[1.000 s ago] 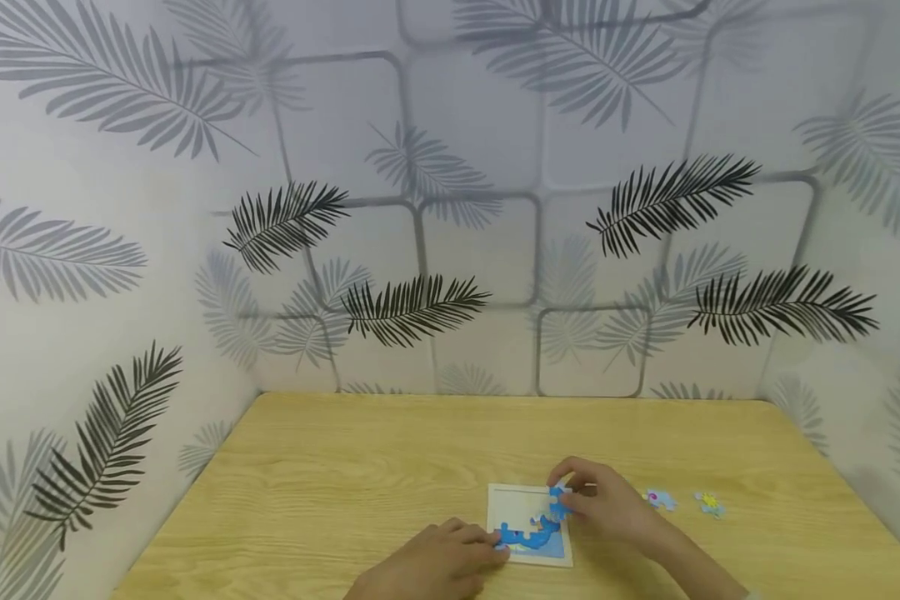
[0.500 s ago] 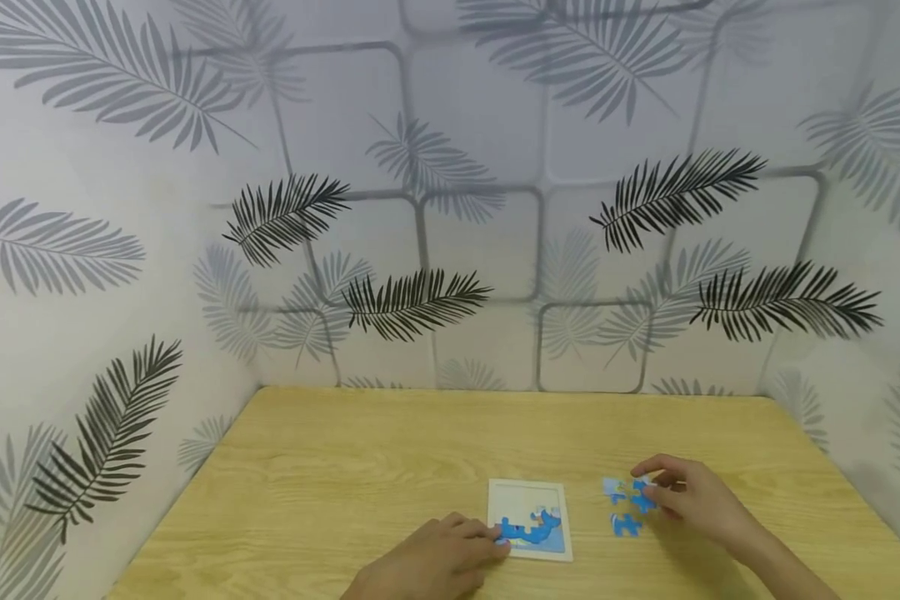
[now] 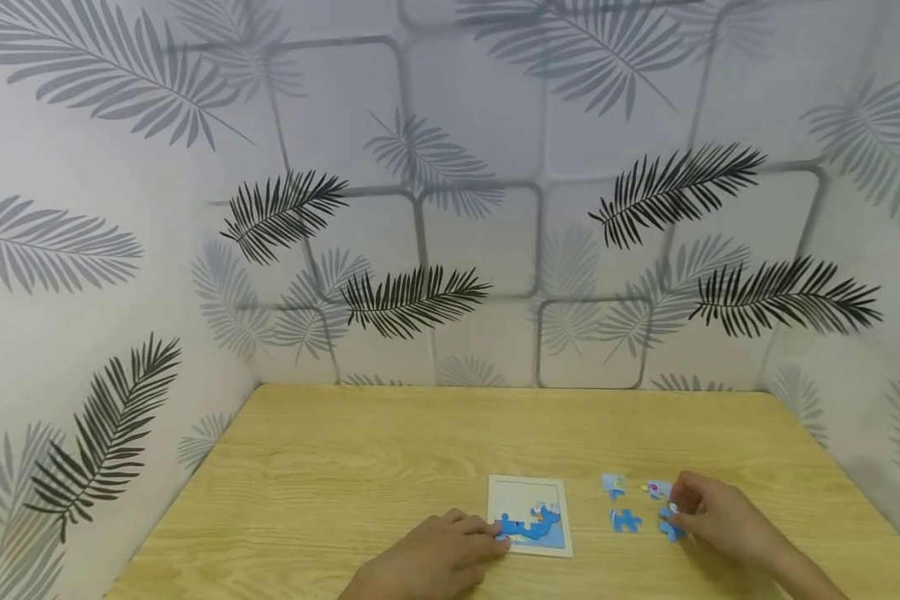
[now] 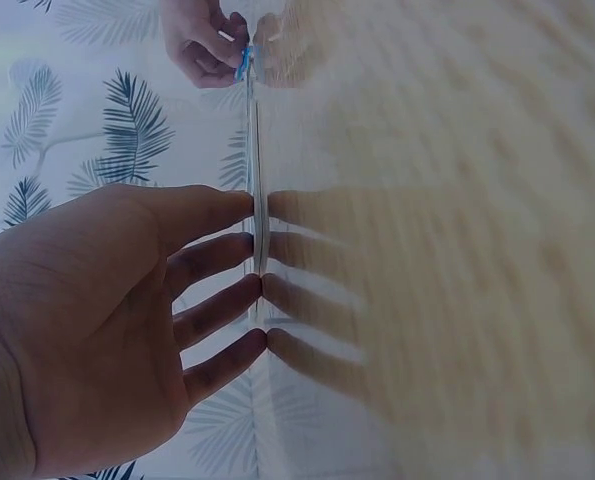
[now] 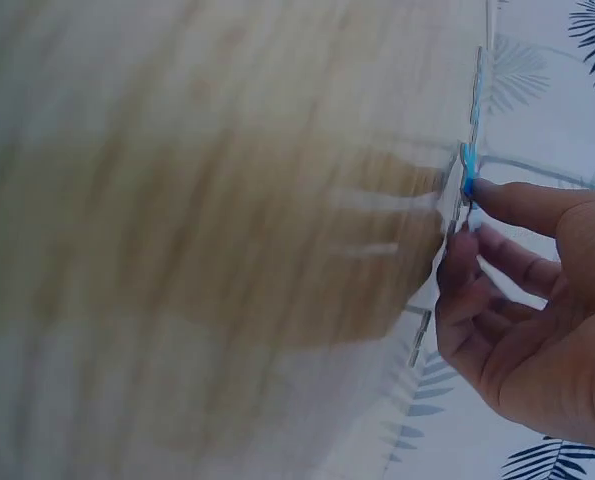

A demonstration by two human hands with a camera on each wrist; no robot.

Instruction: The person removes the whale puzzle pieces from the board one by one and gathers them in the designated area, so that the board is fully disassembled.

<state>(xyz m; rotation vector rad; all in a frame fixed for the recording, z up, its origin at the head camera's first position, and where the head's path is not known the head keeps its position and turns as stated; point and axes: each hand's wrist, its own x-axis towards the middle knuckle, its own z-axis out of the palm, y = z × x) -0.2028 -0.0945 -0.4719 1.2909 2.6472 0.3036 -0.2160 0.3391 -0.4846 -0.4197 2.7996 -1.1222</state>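
Observation:
A square white puzzle tray [image 3: 525,479] lies on the table, its lower part filled with joined blue pieces. At the tray's lower left edge, my left hand [image 3: 435,552] rests with extended fingertips touching it; the left wrist view shows the fingers [image 4: 217,370] spread along the edge. To the right, my right hand [image 3: 727,517] pinches a blue puzzle piece [image 3: 671,525] close to the tabletop. In the right wrist view, the thumb [image 5: 522,205] touches this piece [image 5: 468,180] and the other fingers are curled.
Loose pieces lie between the tray and my right hand: a light-blue one [image 3: 612,485], a darker blue one [image 3: 626,521] and one with a pink swirl [image 3: 656,489]. The wooden table [image 3: 345,467] meets a leaf-patterned wall [image 3: 480,233] behind.
My right hand has carried the blue puzzle piece from above the tray to the right, past the loose pieces, and then slightly nearer. The left hand stays at the tray's edge.

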